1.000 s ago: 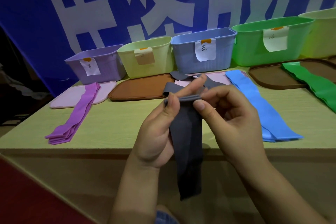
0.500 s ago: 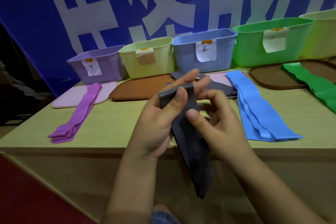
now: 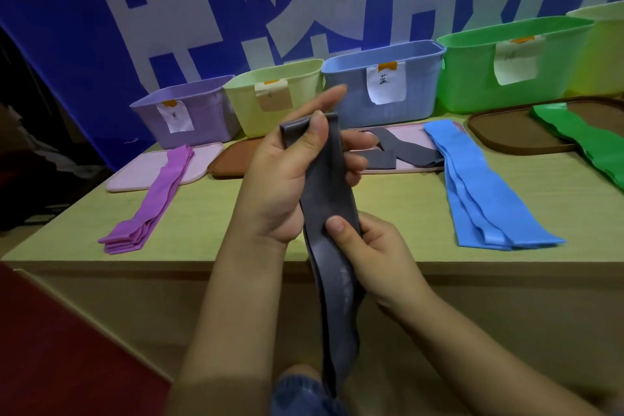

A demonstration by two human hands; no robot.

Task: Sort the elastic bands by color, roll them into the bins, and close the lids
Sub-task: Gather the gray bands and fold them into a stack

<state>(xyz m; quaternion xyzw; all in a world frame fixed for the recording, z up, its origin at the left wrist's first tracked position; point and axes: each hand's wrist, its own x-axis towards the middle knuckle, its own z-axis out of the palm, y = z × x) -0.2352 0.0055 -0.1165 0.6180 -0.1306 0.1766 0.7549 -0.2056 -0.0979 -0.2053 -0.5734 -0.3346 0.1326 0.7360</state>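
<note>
The left hand (image 3: 283, 179) is pinching the top end of the grey band (image 3: 329, 199), thumb pressed over it, above the table's (image 3: 216, 213) near edge. The right hand (image 3: 368, 250) is pinching it lower down. The band is hanging lengthwise below the edge, so rolling would probably start from the top.

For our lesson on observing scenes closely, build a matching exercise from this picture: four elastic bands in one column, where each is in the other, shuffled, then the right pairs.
1. purple bands
2. grey band
3. blue bands
4. green bands

A. draped over the right brown lid
B. held in both hands
C. partly on the left pink lid
D. beside the middle pink lid

Pairs: 1-C, 2-B, 3-D, 4-A
</note>
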